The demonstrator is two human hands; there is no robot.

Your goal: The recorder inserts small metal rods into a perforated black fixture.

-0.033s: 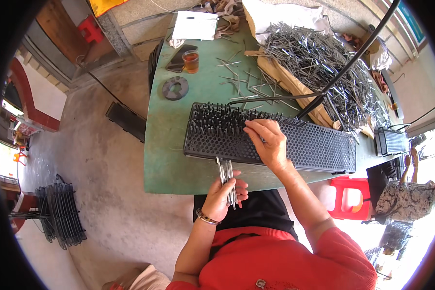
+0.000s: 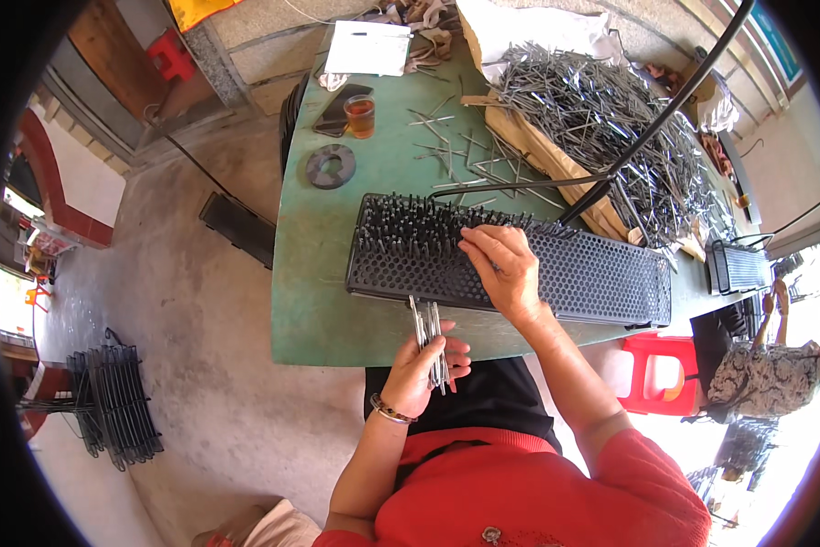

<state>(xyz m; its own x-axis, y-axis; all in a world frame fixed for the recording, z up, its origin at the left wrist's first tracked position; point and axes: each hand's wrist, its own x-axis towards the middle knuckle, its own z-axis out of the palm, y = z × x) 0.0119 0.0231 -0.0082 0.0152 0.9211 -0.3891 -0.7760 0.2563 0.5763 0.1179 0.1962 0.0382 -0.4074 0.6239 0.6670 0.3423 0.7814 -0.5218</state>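
Clock centred on the tray, twelve at the tabletop's far side; the tray lies lengthwise from nine to three, its upper face a grid of small holes; upright rods crowd its nine-to-ten end and run thinner along the far edge past twelve; holes are bare at the three-to-four end and along the near strip.

Step in hand, as judged: setting rods into holes one at a time; your right hand is over the tray near the centre, fingertips drawn close together at the margin of the standing rods; cannot tell whether that grip is closed on a rod, the fingers hide it. Your left hand, at seven o'clock off the near edge, has a firm grip on a bundle of loose rods; their upper ends point toward the tray, contact unclear.

Next move, as judged: it calls for seating any rod at the right fingertips upright, then a fresh one from the bundle, thumbed forward by your left hand; favour the bare holes bordering the filled patch, and keep your wrist clear of the standing tips. Reserve stock: large pile at one o'clock; strays at eleven; cup between ten and eleven, well apart from the work.
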